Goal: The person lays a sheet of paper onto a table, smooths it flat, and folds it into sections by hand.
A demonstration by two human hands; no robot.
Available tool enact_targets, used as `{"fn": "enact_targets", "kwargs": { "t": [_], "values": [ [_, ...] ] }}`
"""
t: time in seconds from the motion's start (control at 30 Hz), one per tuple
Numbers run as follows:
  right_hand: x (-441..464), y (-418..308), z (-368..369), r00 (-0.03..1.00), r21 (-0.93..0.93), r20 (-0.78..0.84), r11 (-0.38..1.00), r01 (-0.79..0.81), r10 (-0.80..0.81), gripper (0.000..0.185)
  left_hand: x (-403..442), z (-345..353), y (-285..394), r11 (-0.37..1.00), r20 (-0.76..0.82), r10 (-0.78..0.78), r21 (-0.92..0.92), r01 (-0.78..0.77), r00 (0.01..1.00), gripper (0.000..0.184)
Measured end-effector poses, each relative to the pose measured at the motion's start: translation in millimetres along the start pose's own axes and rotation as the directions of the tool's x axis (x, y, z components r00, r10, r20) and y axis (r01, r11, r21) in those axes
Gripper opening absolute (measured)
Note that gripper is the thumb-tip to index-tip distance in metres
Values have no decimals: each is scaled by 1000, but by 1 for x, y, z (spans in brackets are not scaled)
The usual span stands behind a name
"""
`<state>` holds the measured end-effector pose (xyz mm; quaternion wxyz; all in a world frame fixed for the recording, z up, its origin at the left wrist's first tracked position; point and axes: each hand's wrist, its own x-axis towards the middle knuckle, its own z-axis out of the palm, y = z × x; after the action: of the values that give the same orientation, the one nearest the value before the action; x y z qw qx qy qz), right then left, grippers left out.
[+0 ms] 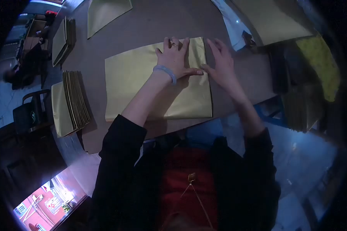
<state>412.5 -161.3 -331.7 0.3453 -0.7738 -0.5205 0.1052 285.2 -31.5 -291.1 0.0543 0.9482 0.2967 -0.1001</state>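
A large yellow sheet [135,84], apparently paper or thin cloth, lies folded flat on the brown table [162,19] before me. My left hand [173,61] presses on its upper right part with fingers spread and the thumb stretched toward the right edge. A bracelet circles that wrist and a ring sits on one finger. Beside the sheet's right edge is my right hand [221,63], its fingers extended and its thumb close to the edge. Whether that thumb touches the sheet I cannot tell. Creases run through the sheet between both hands.
At the table's left stand a thick stack of folded yellow sheets [75,102] and a smaller stack [65,38] behind it. Another yellow sheet [106,15] lies at the far edge. More yellow material [273,19] is at the upper right. A dark chair [31,111] stands left.
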Motion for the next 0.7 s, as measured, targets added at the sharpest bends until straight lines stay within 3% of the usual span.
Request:
{"fn": "enact_targets", "kwargs": {
  "t": [0.2, 0.33, 0.5, 0.57, 0.63, 0.7],
  "values": [
    [-51, -12, -9, 998, 7, 0, 998, -70, 70, 89, -2, -2, 0, 1000, 8, 4, 18, -4, 1000, 118],
    [-86, -26, -24, 984, -86, 92, 986, -145, 153, 98, 0, 3, 4, 999, 0, -1, 37, 1, 1000, 119],
    [-115, -32, -36, 961, -154, 178, 970, -186, 213, 107, 2, -7, 5, 999, 106, -23, 46, 19, 994, 115],
    [-108, -16, -61, 968, -120, 108, 970, -212, 226, 98, 3, -3, 2, 999, 90, 1, 37, -4, 996, 115],
    [-87, 35, -94, 903, -142, -352, 940, -309, 244, 85, 1, -8, 5, 999, 115, -18, 47, 12, 993, 115],
    [-70, 98, -116, 832, -370, -508, 816, -443, 221, 85, -2, -9, 7, 999, 116, -18, 52, 12, 993, 115]
  ]
}}
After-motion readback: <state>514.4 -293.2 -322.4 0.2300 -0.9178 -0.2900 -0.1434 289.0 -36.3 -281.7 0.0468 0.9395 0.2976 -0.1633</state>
